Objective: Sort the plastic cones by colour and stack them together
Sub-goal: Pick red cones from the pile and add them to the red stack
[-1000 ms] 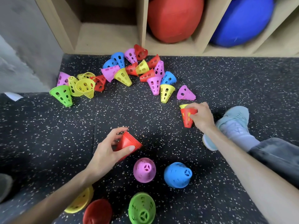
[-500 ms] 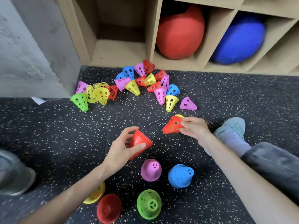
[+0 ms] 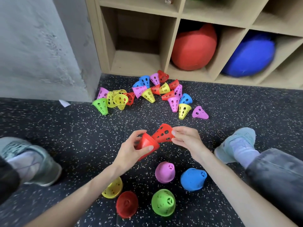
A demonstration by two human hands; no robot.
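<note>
Beyond my grip, the wooden shelf (image 3: pixel 164 46) edges bare speckled floor (image 3: pixel 82 136) behind the cone pile (image 3: pixel 147 94). My left hand (image 3: pixel 131 151) grips the red stack (image 3: pixel 147 145); my right hand (image 3: pixel 186 138) pinches a red cone (image 3: pixel 162 133), its long axis slanting down-left, touching the stack.

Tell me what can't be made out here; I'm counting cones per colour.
- Red stack, head view: the left hand covers it; cone count unclear.
- Yellow cone, head view: the left forearm hides part.
- Far pile: cones overlap, some hidden.
- Top shelf: cut off by the frame edge.
</note>
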